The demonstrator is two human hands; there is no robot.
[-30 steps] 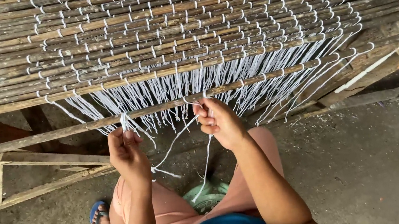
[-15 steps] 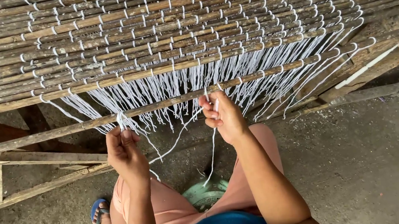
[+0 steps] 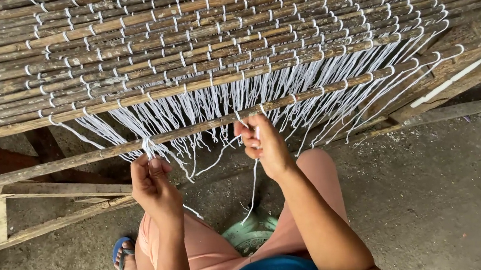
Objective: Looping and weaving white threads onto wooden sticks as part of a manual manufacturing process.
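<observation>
White strings [image 3: 213, 105], thin and many, hanging loose from a mat of dark bamboo slats [image 3: 183, 45], looped over the lowest slat [image 3: 204, 127]; one strand pinched taut, another dangling down.

Seated on a green stool [image 3: 250, 235], the person pinches white strings [image 3: 213, 105] hanging from a bamboo-slat mat [image 3: 194, 38], left hand [image 3: 153, 186] at a knot, right hand [image 3: 265, 147] gripping one strand.

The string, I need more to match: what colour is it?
White, plain throughout; the string shows best in the head view, against the dark ground.
</observation>
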